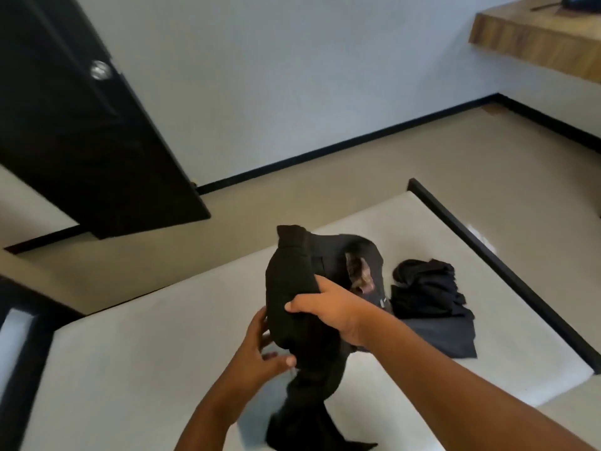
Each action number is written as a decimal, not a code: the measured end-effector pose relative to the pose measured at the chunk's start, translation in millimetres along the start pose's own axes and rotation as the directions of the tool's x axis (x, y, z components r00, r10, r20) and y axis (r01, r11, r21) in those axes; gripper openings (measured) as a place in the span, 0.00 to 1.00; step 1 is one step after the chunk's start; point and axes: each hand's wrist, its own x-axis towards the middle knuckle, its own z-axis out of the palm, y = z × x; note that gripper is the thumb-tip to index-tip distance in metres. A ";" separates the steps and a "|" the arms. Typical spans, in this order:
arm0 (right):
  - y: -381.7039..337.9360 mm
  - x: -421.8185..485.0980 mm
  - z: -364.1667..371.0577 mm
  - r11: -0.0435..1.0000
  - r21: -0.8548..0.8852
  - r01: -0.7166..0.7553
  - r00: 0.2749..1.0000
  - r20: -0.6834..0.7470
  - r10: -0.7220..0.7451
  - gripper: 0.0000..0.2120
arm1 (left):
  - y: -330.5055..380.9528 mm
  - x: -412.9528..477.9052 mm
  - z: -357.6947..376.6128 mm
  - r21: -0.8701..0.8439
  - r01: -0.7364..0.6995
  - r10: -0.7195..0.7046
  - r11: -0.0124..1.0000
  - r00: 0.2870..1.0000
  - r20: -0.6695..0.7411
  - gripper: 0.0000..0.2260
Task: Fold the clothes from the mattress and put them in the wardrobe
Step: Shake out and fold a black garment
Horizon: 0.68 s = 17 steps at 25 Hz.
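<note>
The right hand [328,307] grips a bunched, soft black garment [292,281] above the smooth white mattress [130,369]. The left hand [260,349], blurred, touches its limp lower fold; whether it grips is unclear. 1 crumpled dark pile [426,288] lies near on the mattress.

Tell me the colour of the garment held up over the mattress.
Black garment, with a small brownish patterned patch near its top; head view.

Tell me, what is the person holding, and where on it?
A black garment: the right hand grips its bunched upper part, the left hand pinches its edge lower down.
</note>
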 end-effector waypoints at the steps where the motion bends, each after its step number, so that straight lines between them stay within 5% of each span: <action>1: -13.0 0.1 15.7 0.986 -0.160 0.044 0.998 0.061 -0.034 0.16 | 7.3 -3.7 -4.9 -0.088 -0.071 0.069 0.994 0.997 -0.026 0.49; 5: -40.5 -3.7 60.4 0.905 -0.411 0.108 0.988 0.149 -0.050 0.20 | 17.9 -2.6 -31.2 -0.492 -0.228 0.178 0.841 0.973 -0.147 0.36; 9: -55.7 -16.6 64.1 0.774 -0.615 0.151 0.983 0.174 -0.053 0.21 | 40.5 -7.5 -57.0 -0.755 -0.062 -0.002 0.652 0.996 -0.084 0.34; 12: -72.3 -26.6 58.1 0.696 -0.682 0.225 0.974 0.176 -0.142 0.12 | 40.1 -0.6 -62.0 -0.615 -0.026 -0.158 0.788 0.957 -0.244 0.41; 14: -83.6 -32.2 50.9 0.666 -0.693 0.276 0.960 0.166 -0.226 0.10 | 41.0 -1.2 -63.7 -0.343 -0.009 -0.161 0.939 0.870 -0.466 0.50; 16: -89.4 -35.5 40.8 0.710 -0.630 0.315 0.945 0.141 -0.294 0.11 | 42.9 6.2 -69.8 -0.006 -0.049 0.037 0.999 0.814 -0.580 0.46; 17: -90.7 -36.7 37.2 0.743 -0.581 0.333 0.939 0.131 -0.318 0.13 | 48.5 6.8 -73.0 0.074 -0.139 0.158 0.987 0.861 -0.483 0.43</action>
